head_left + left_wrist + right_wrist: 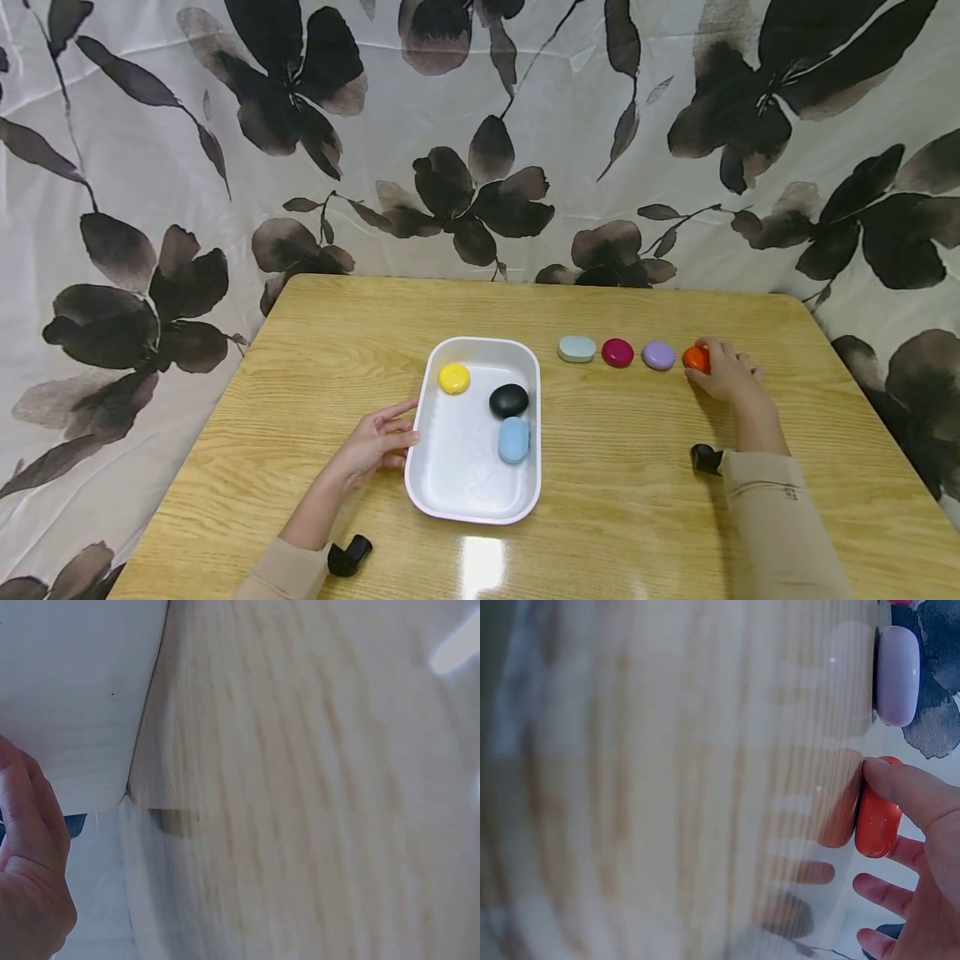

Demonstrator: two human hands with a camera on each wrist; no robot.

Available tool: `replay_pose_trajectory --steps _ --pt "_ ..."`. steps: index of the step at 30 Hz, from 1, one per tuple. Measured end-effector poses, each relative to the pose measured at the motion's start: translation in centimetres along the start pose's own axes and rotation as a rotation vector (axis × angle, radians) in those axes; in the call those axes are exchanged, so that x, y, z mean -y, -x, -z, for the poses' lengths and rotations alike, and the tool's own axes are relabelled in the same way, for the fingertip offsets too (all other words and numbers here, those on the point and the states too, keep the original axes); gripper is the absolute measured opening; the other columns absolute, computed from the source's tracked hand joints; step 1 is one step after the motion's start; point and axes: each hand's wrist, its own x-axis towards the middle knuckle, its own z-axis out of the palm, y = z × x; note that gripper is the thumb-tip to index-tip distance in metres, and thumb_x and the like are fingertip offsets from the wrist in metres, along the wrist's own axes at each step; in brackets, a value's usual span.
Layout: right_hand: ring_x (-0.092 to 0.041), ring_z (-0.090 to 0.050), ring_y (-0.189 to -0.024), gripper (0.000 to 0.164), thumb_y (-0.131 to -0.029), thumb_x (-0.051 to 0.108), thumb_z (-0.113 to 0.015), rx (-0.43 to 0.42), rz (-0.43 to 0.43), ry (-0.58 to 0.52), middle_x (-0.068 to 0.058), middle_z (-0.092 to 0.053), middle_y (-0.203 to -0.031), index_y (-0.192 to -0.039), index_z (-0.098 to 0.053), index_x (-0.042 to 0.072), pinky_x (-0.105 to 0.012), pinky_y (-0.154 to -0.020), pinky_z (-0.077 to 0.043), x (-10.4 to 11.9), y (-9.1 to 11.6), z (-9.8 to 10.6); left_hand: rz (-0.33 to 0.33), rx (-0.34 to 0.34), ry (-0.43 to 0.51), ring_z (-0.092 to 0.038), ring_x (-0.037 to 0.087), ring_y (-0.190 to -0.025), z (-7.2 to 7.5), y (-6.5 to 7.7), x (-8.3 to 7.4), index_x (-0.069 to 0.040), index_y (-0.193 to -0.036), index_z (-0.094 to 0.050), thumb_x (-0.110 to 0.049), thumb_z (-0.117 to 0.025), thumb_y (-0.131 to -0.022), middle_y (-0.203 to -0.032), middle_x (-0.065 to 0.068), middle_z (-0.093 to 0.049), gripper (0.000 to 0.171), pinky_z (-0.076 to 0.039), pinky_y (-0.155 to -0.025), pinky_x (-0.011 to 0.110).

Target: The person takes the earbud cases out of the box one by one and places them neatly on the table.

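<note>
At the right end of a row, my right hand pinches a glossy orange rounded piece between thumb and fingers. In the right wrist view, the thumb lies over the orange piece, close over the tabletop, with the other fingers spread behind it. My left hand rests its fairly straight fingers against the left wall of a white tray. Inside the tray are a yellow round piece, a black oval piece and a light blue oblong piece; black and blue lie close together.
Left of the orange piece, a pale grey-blue piece, a crimson piece and a lilac piece form a row on the wooden table. A floral cloth hangs behind the table's far edge.
</note>
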Motion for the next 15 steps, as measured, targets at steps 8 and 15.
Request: replay_pose_trajectory --steps 8,15 --pt "-0.059 -0.018 -0.109 0.068 -0.09 0.04 -0.052 -0.039 0.007 -0.005 -0.037 -0.016 -0.131 -0.137 -0.019 0.004 -0.065 -0.076 -0.022 0.5 0.4 0.0 -0.004 0.004 -0.002 -0.063 0.017 -0.075 0.0 0.0 0.2 -0.001 -0.142 -0.029 -0.006 -0.066 -0.083 -0.098 0.011 -0.06 0.07 -0.057 -0.059 0.024" --pt "-0.057 -0.017 -0.118 0.059 -0.09 0.027 -0.055 -0.185 0.155 -0.016 -0.033 -0.019 -0.135 -0.137 -0.025 0.008 -0.07 -0.085 -0.017 6.0 0.7 0.4 -0.014 -0.001 -0.008 -0.063 0.017 -0.075 0.1 0.0 0.5 0.0 -0.142 -0.028 -0.002 -0.063 -0.084 -0.097 0.012 -0.061 0.067 -0.057 -0.057 0.024"
